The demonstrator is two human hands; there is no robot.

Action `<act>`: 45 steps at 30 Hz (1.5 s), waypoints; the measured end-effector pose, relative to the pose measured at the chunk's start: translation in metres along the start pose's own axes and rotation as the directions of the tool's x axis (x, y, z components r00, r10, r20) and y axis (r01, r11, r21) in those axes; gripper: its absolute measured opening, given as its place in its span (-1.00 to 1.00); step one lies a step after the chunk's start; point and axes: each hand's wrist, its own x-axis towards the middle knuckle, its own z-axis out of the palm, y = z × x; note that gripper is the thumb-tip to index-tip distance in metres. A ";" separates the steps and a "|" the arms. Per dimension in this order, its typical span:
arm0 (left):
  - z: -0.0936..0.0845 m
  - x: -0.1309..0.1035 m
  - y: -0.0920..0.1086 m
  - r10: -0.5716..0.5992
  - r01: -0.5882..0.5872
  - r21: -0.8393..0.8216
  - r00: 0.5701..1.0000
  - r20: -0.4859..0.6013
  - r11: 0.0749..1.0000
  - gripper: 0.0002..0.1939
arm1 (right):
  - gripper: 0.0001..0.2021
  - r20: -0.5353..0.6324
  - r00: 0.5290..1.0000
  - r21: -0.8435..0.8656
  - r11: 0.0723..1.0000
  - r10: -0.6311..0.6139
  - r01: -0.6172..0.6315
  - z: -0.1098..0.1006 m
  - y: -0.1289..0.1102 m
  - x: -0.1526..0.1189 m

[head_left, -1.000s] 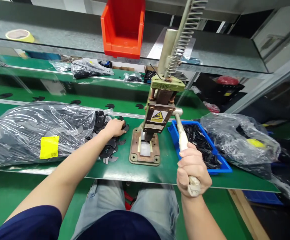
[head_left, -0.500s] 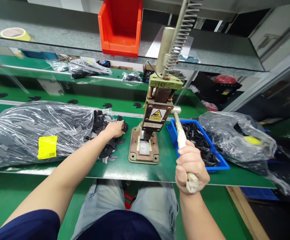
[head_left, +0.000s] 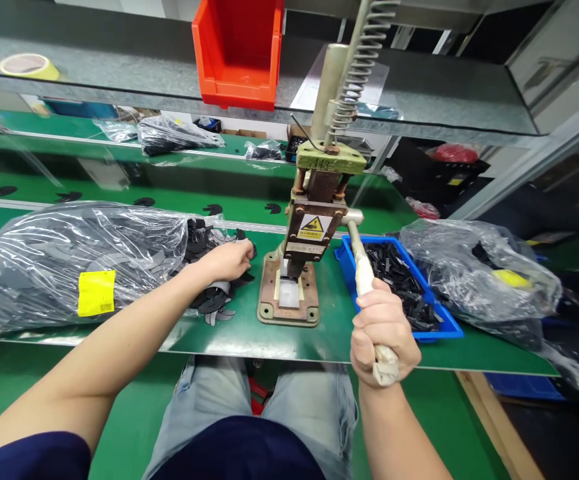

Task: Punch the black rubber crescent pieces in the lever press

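Note:
My left hand [head_left: 234, 260] is closed over the pile of dark curved pieces [head_left: 214, 297], its fingertips at a dark piece partly hidden behind them; what it grips is too hidden to name. The pile spills from the mouth of a clear plastic bag [head_left: 139, 247] with a yellow label. My right hand [head_left: 386, 327] is wrapped round the taped lever [head_left: 362, 260] of a hand press [head_left: 314, 227]. A pale block [head_left: 289, 293] lies on the press's base plate, below the ram.
Right of the press, a blue tray [head_left: 446, 323] holds black parts, beside another plastic bag [head_left: 484, 280]. An orange bin [head_left: 239, 90] and a tape roll [head_left: 29, 67] stand on the shelf above. Several dark pieces lie on the green strip behind the bench.
My left hand has turned slightly, its fingers now closer together over the edge of the pile. My right hand and the lever have hardly moved. The view has shifted a little.

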 end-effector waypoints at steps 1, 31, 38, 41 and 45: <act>0.007 -0.002 0.004 0.009 -0.009 -0.047 1.000 -0.004 0.999 -0.85 | -0.83 0.000 1.000 -0.004 1.000 0.003 -0.003 0.000 0.000 0.000; 0.075 -0.063 0.034 -0.246 0.047 -0.655 0.945 -0.216 0.754 -0.79 | -0.82 -0.024 1.000 0.002 1.000 0.014 -0.014 0.003 -0.002 0.000; 0.060 -0.013 0.043 -0.259 0.177 -0.852 0.964 0.050 0.493 -0.59 | -0.81 -0.029 1.000 -0.007 1.000 0.012 -0.012 0.003 -0.001 0.000; 0.067 0.003 0.048 -0.171 0.191 -0.903 0.976 0.133 0.384 -0.53 | -0.82 -0.013 1.000 -0.009 1.000 0.001 -0.001 0.002 -0.001 0.000; 0.070 0.015 0.052 -0.128 0.256 -0.894 0.966 0.224 0.367 -0.53 | -0.83 -0.007 1.000 -0.010 1.000 0.000 0.000 0.001 -0.001 0.000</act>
